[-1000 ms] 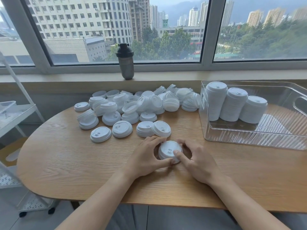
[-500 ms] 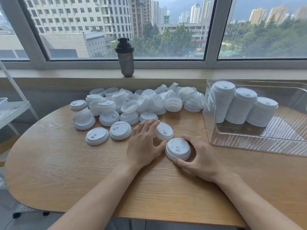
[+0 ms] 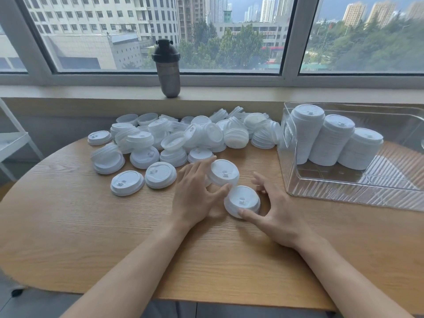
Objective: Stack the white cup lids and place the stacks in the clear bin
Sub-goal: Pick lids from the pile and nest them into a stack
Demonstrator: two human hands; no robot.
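Two hands building one more stack of white plastic cup lids (image 3: 179, 138).
Left hand (image 3: 197, 191) pinches a round white lid (image 3: 223, 172), tilted at eleven o'clock of the short white lid stack (image 3: 242, 201) that the right hand (image 3: 273, 210) steadies with curled fingers; centre it before pressing. Clear ribbed plastic bin (image 3: 344, 191) waits at two o'clock.

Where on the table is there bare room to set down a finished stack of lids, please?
Bare wood lies along the near edge of the wooden table, left of the left hand, and in front of the clear bin. The far side is crowded by the loose lid pile.
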